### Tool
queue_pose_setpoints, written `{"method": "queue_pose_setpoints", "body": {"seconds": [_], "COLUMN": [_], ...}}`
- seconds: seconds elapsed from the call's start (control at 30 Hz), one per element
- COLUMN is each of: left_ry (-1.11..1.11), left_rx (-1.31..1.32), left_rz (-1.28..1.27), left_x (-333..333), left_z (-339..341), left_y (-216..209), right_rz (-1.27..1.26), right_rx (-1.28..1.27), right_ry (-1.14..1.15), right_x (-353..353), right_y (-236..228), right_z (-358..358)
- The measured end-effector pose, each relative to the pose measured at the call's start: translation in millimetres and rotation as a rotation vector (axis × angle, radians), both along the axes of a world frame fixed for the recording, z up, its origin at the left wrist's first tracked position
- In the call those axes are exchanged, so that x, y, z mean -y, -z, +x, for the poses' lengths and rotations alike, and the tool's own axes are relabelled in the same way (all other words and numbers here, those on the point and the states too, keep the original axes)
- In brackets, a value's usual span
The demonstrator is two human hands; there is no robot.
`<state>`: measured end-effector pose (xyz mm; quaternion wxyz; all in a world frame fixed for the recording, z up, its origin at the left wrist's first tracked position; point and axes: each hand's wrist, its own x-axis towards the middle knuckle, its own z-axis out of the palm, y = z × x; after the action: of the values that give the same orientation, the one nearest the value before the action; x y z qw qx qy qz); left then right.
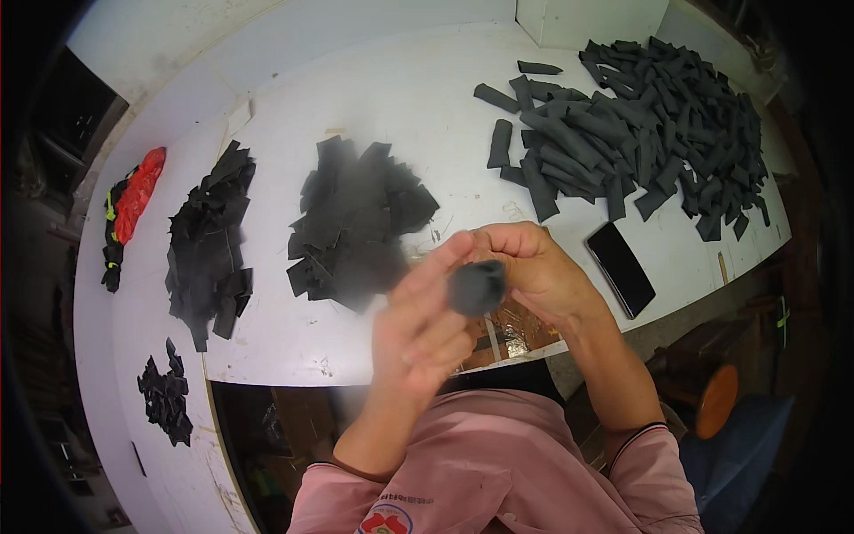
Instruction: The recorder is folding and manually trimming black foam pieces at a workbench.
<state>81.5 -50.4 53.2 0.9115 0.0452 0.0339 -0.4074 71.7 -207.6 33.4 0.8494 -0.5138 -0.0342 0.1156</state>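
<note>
Above the table's near edge, in front of my chest, both my hands are closed on a dark grey fabric tube (477,287), its round end turned up toward me. My left hand (420,325) wraps it from the left side and is a little blurred. From the right, my right hand (536,267) pinches it with thumb and fingers near its far end. A pile of flat black fabric pieces (356,214) lies just beyond my left hand. Many similar dark grey tubes (623,133) are heaped at the far right of the table.
A black phone (621,270) lies right of my right hand. Further left are another stack of black pieces (211,249), a small heap of scraps (165,396) and a red plastic bag (140,194). An orange-topped stool (716,400) stands below the white table (285,351).
</note>
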Motion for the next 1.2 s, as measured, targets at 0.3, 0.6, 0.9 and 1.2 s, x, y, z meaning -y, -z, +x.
{"method": "queue_pose_setpoints", "body": {"seconds": [0.3,0.6,0.9,1.2], "left_ry": [0.057,-0.086,-0.566,-0.511], "left_rx": [-0.013,0.547,1.182,0.741], "left_rz": [0.139,0.789,0.826,0.641], "left_x": [-12,-6,0,0], "left_z": [10,-7,1,-7], "left_y": [33,49,24,38], "right_rz": [-0.174,-0.025,-0.626,-1.332], "right_rx": [-0.01,-0.104,0.396,0.742], "right_ry": [0.042,-0.036,0.523,0.281], "right_x": [-6,0,-7,-2], "right_y": [10,56,9,2], "right_z": [-6,-15,-24,-27]}}
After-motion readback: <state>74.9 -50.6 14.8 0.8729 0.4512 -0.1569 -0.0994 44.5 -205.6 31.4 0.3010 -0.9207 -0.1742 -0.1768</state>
